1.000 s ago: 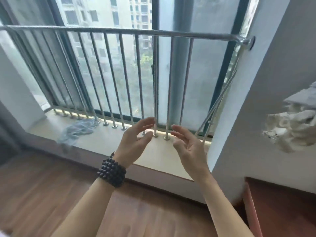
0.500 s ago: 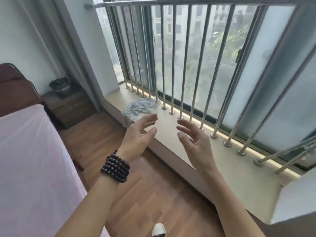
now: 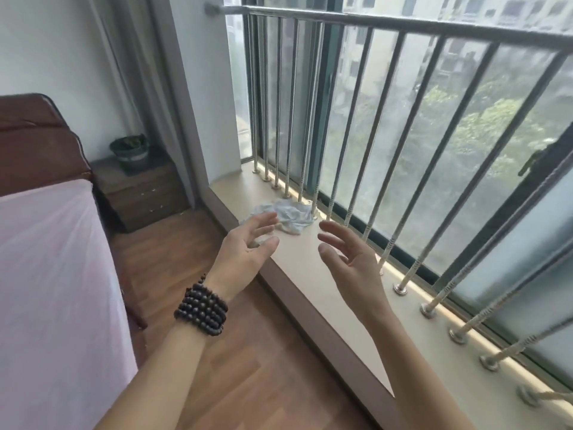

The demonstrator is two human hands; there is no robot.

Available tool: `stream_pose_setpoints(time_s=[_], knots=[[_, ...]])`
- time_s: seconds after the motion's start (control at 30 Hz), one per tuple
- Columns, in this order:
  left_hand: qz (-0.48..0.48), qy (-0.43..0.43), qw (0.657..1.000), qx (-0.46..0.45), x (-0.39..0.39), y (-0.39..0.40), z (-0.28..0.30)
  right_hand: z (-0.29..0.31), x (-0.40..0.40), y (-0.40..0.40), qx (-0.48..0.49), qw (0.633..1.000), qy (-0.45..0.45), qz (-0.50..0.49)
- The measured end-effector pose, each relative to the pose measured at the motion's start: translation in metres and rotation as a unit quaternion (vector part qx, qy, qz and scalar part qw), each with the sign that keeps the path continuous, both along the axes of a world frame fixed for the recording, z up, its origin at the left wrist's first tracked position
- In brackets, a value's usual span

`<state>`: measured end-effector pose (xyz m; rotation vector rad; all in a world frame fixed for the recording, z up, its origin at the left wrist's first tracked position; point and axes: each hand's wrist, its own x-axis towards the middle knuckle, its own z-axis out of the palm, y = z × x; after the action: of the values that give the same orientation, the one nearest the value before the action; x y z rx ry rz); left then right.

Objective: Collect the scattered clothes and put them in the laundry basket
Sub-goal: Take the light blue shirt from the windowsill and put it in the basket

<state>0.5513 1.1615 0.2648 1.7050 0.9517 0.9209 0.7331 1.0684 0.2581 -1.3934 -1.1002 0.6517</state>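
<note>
While no laundry basket shows anywhere in view, the job looks to be at an early or middle stage at best: one piece of clothing is plainly uncollected, and I cannot tell what may already have been gathered elsewhere.

Across the lower left of the frame lies the bed under a pale pink sheet, with wooden floor running between it and the window. From centre to lower right stretches the window sill, the surface that carries the item, backed by metal railing bars. A bedside cabinet stands in the left middle with a dark pot on top.

Near the centre, a crumpled light-blue cloth rests on the sill against the foot of the bars. Both hands hover just short of it, empty: the left hand, beaded bracelet at its wrist, and the right hand have fingers spread and relaxed, palms facing each other. Picking it up and carrying it to the basket remain.
</note>
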Motion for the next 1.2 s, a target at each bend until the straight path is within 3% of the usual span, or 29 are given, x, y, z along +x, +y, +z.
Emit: stream_pose_setpoints(time_s=[0.37,0.73,0.97,1.2], knots=[[0.001,0.023,1.000,-0.011,0.009,0.172,-0.014,-0.015,0.010,0.176,-0.016,1.000,0.009,0.015],[-0.027,0.085,0.994,-0.068,0.084,0.387,-0.076,-0.085,0.069,0.395,-0.069,0.997,0.046,-0.002],[-0.053,0.122,0.984,-0.120,0.121,0.502,-0.151,-0.146,0.101,0.500,-0.135,0.989,0.061,-0.014],[-0.086,0.214,0.963,-0.141,0.151,0.644,-0.289,-0.279,0.139,0.621,-0.223,0.973,0.052,-0.044]])
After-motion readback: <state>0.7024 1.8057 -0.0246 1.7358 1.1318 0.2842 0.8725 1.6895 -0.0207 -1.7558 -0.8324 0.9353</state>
